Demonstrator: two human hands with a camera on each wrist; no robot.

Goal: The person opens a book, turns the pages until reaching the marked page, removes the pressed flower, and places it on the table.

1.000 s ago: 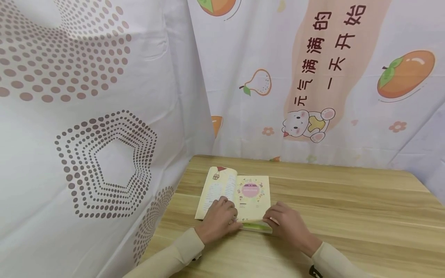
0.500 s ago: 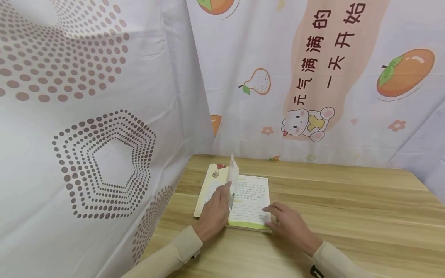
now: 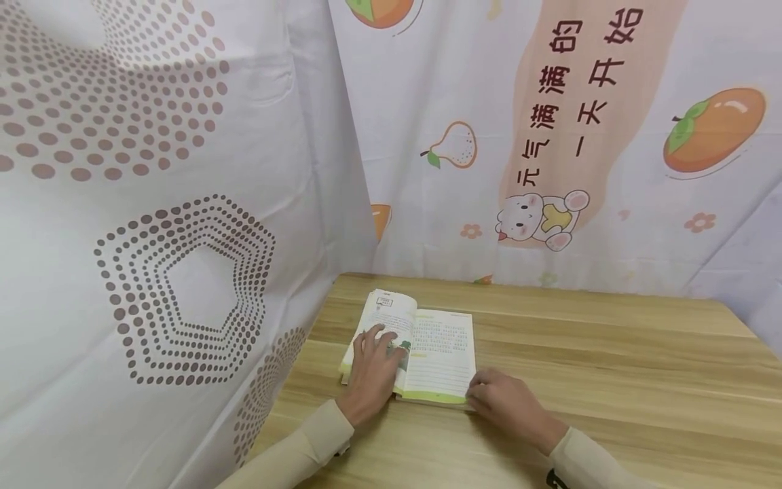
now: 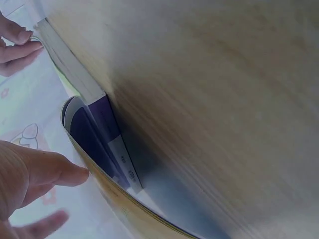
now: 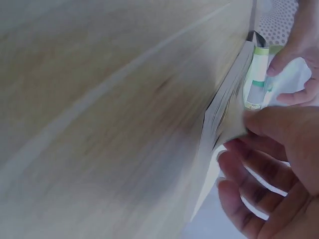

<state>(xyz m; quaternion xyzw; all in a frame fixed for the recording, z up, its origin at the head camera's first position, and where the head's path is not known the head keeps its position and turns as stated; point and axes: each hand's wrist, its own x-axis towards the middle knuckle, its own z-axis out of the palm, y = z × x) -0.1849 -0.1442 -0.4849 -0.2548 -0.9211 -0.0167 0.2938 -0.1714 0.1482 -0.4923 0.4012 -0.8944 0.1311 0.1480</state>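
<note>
Open book (image 3: 436, 377) near bench's (image 3: 599, 353) left edge. Left hand (image 3: 371, 372), grip loose, rests on left page (image 3: 396, 314); right hand (image 3: 504, 402) pinches page edges (image 5: 232, 122). Best separate one leaf, left side pressed.

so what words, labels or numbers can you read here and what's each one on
"元气满满的" – back curtain, running bottom to top
"一天开始" – same curtain, also bottom to top
Left page: print too small to read
Right page: print too small to read
Spine: print too small and blurred to read
</note>
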